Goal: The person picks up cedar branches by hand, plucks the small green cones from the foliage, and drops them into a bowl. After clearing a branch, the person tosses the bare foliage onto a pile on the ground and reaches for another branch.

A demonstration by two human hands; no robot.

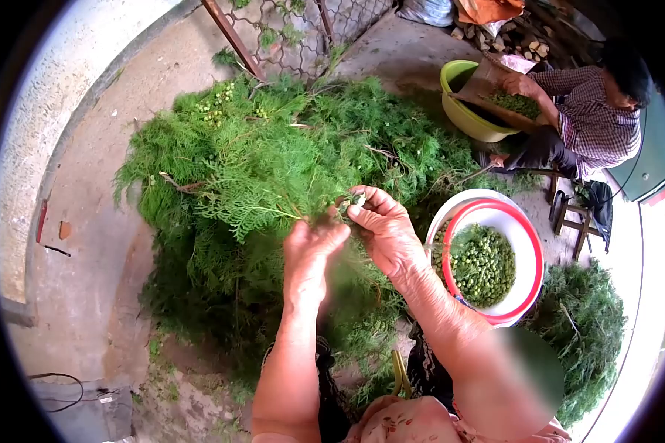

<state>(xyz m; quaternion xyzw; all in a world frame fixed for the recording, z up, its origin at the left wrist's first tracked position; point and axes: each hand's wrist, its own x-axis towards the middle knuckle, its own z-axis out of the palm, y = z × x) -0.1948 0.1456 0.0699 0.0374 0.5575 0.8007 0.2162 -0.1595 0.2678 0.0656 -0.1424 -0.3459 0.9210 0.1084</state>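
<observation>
My left hand point(308, 255) is closed round the stem of a feathery green conifer sprig point(255, 203), whose leafy end spreads away from me. Close beside it, my right hand point(386, 235) pinches a few small pale-green cones point(353, 200) between thumb and fingers. Beneath both hands lies a large heap of cut conifer branches point(199, 244). To the right of my forearm stands a white basin with a red rim point(537, 255), holding many green cones point(486, 267) and a bit of foliage.
At the upper right a seated person point(598, 122) holds a flat tray of green bits over a yellow-green tub point(474, 131). A small wooden stool point(578, 225) stands below them. More cut greenery point(584, 325) lies at the right; a curved wall point(66, 96) borders the left.
</observation>
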